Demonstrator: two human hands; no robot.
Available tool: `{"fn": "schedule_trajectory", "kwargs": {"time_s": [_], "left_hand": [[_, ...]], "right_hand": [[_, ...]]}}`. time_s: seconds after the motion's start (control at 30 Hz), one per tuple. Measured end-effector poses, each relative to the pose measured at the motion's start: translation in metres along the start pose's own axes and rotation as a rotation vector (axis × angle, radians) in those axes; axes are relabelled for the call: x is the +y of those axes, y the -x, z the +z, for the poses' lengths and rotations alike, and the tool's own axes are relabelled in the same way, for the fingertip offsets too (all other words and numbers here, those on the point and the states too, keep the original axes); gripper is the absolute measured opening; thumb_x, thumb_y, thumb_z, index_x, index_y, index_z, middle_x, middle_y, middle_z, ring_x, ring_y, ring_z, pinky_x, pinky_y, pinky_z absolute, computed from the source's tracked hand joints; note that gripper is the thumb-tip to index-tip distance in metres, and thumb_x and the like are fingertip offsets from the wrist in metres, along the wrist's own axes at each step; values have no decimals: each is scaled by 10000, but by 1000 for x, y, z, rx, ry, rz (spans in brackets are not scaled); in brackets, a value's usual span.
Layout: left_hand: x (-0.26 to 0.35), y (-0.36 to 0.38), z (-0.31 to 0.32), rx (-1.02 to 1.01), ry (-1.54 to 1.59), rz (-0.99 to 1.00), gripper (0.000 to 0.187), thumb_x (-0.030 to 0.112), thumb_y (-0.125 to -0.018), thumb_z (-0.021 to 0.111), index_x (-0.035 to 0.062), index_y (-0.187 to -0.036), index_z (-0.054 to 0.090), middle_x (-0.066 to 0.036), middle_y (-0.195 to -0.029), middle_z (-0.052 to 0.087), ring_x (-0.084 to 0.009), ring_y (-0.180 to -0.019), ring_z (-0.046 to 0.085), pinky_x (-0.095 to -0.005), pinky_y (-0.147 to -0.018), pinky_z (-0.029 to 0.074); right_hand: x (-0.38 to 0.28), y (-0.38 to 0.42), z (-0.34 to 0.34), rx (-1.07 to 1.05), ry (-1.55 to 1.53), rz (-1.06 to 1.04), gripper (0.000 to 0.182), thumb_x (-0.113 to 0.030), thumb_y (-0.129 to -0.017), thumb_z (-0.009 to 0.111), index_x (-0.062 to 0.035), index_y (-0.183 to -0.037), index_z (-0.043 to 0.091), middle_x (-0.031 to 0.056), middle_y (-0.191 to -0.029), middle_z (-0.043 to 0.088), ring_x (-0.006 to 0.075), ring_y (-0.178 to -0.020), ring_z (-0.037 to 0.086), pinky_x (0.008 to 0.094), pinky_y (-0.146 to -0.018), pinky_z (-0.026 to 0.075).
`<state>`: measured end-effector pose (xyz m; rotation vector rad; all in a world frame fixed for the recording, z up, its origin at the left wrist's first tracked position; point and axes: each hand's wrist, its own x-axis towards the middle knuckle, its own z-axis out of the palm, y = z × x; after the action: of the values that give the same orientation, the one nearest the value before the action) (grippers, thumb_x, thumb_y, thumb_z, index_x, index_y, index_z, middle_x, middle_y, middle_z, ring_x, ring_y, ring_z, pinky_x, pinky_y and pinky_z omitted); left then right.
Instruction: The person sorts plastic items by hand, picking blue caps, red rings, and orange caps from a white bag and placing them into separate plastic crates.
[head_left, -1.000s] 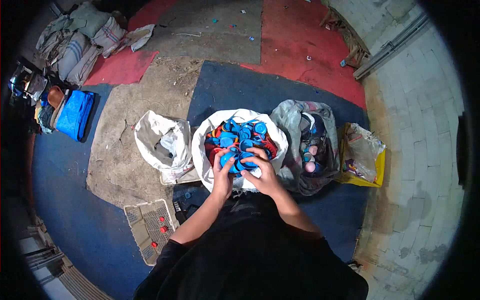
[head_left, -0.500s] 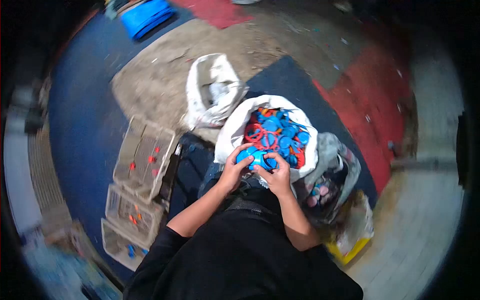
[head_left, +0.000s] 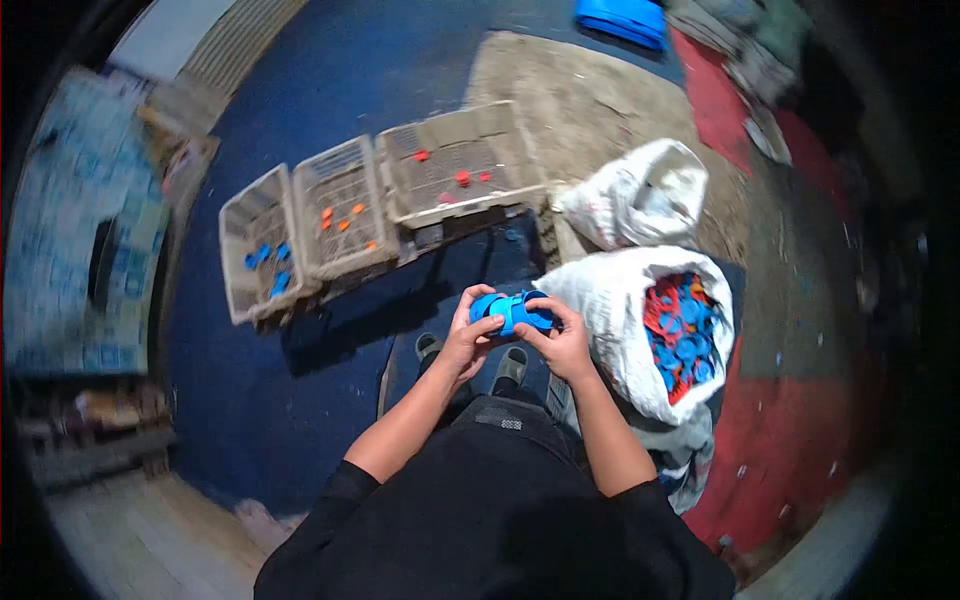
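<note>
A bright blue plastic part (head_left: pixel 508 311), round and hollow like a cap with a band, is held in front of my body in the head view. My left hand (head_left: pixel 467 336) closes around its left end, thumb pressed on the near side. At the other end my right hand (head_left: pixel 563 342) grips it, fingers curled over the rim and thumb underneath. To the right of my hands stands a white woven sack (head_left: pixel 612 335) filled with blue, red and orange plastic parts (head_left: pixel 685 345).
Three pale plastic crates stand left ahead: one with blue pieces (head_left: pixel 236 215), one with orange (head_left: pixel 345 160), one with red (head_left: pixel 460 125). A second white sack (head_left: pixel 610 205) sits behind the full one. A folded blue sheet (head_left: pixel 622 20) lies at the far edge.
My view has turned left, so the crates are now ahead and the full sack is at my right. Both hands have kept hold of the blue plastic part and moved away from above the sack.
</note>
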<state>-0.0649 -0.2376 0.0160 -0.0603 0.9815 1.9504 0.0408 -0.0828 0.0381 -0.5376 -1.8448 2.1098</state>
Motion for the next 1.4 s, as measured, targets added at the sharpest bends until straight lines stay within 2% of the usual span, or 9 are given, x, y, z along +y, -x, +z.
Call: {"fn": "schedule_trajectory", "kwargs": {"time_s": [0.17, 0.4, 0.63, 0.8, 0.93, 1.0, 1.2, 1.23, 1.4], "left_hand": [[55, 67, -75, 104, 121, 223, 548, 57, -799, 764, 114, -1297, 540, -79, -1260, 562, -235, -1163, 607, -402, -978, 576], [110, 163, -216, 397, -182, 495, 554, 62, -769, 843, 93, -1268, 605, -20, -1200, 598, -122, -1079, 579, -293, -954, 496], [188, 235, -326, 492, -272, 559, 551, 110, -768, 875, 81, -1252, 613, -10, -1179, 610, -125, -1083, 582, -302, -957, 491], [238, 231, -373, 509, -321, 591, 538, 93, -756, 865, 84, -1235, 622, -18, -1188, 585, -127, -1063, 575, -306, -928, 502], [265, 200, -404, 549, -324, 636, 527, 97, -758, 864, 76, -1228, 626, -17, -1171, 598, -124, -1056, 580, -311, -948, 494], [282, 182, -421, 610, -487, 739, 515, 108, -764, 861, 70, -1225, 634, -15, -1157, 614, -122, -1050, 586, -308, -956, 489], [332, 152, -459, 604, -141, 622, 527, 92, -758, 854, 65, -1236, 633, -19, -1149, 626, -130, -1047, 592, -306, -958, 485], [341, 147, -464, 640, -288, 666, 507, 78, -766, 846, 62, -1226, 633, -18, -1140, 627, -121, -1044, 590, -300, -939, 490], [375, 131, -473, 598, 8, 594, 480, 63, -789, 819, 99, -1226, 625, -36, -1119, 621, -116, -1047, 593, -272, -903, 498]], "right_hand": [[2, -36, 97, -365, 80, 204, 323, -135, -822, 853, -15, -1076, 695, 50, -1075, 660, 112, -961, 610, 256, -790, 508], [35, -64, 287, -770, 234, 107, 345, -114, -784, 829, -42, -1091, 689, 17, -1080, 674, 101, -964, 608, 283, -815, 516], [66, -60, 462, -737, 328, 84, 350, -32, -689, 802, -49, -983, 614, 0, -942, 636, 72, -820, 561, 256, -724, 492], [86, -87, 528, -647, 441, 59, 368, -23, -670, 799, -64, -981, 606, 26, -876, 639, 86, -779, 577, 280, -703, 507], [100, -119, 566, -504, 529, -289, 385, -22, -648, 797, -45, -977, 599, 94, -860, 646, 180, -792, 633, 312, -750, 519], [107, -140, 584, -467, 512, -206, 380, -28, -642, 792, -43, -963, 590, 111, -861, 635, 208, -785, 635, 319, -758, 517], [115, -200, 631, -492, 417, -56, 407, -21, -648, 778, -57, -993, 565, 30, -848, 594, 121, -764, 556, 295, -729, 494], [125, -213, 636, -506, 425, -60, 446, -15, -640, 789, -57, -1019, 559, 24, -846, 589, 125, -750, 554, 297, -711, 494], [128, -247, 650, -492, 218, 230, 468, 12, -659, 786, -77, -1060, 562, 19, -873, 576, 129, -751, 570, 299, -662, 511]]}}
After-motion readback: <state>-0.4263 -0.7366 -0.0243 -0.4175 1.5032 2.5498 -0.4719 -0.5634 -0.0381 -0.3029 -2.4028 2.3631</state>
